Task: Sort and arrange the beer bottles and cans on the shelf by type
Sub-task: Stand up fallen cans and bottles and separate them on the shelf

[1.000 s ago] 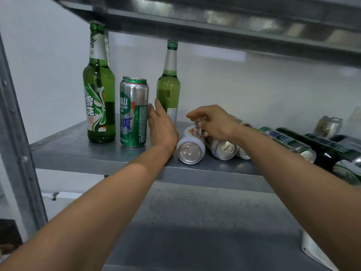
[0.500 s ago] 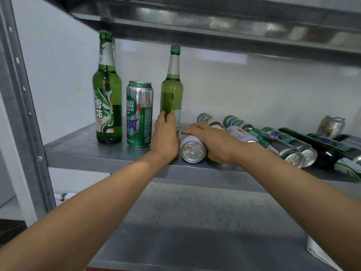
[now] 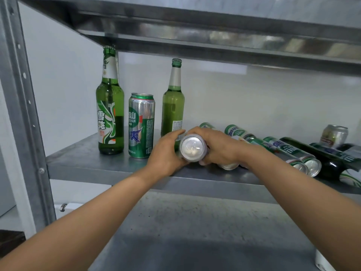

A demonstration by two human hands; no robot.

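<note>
A silver can [image 3: 192,148] points its shiny end at me, just above the grey metal shelf [image 3: 82,163]. My right hand [image 3: 216,146] grips it from the right and over the top. My left hand [image 3: 166,151] curls round its left side. Upright on the left stand a green bottle with a white label [image 3: 110,114], a green and silver can [image 3: 141,125] and a second green bottle [image 3: 172,106]. Several cans [image 3: 293,155] and dark bottles [image 3: 328,159] lie on their sides to the right.
A small silver can [image 3: 334,134] stands at the far right back. The upper shelf [image 3: 195,40] hangs low over the bottle tops. A lower shelf [image 3: 195,231] lies beneath my arms. A steel upright [image 3: 21,106] bounds the left side.
My right hand has closed round the lying silver can and raised it off the shelf. My left hand has moved from beside the bottle onto the can's left side.
</note>
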